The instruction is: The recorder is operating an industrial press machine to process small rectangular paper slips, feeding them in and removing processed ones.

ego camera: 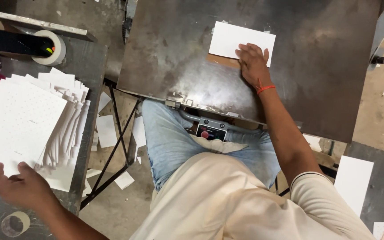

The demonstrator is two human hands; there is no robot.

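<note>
Worn grey steel makes up the machine table (316, 80) that fills the top of the view, with a dusty concrete floor (125, 209) below it strewn with white offcuts. On that table lies a white card (236, 39), partly over a brown cardboard piece (221, 61). The right hand (253, 63) rests flat on the card's lower right part, fingers close together and pressing down, a red thread around the wrist. At the left, on a dark side bench (90, 62), sits a fanned stack of white sheets (27, 120); the left hand (21, 186) touches its near edge, fingers loosely spread, thumb on the top sheet. A roll of white tape (54, 44) stands behind the stack, and another tape roll (15, 223) lies near the left wrist. A red button (205, 134) shows under the table's front edge.
</note>
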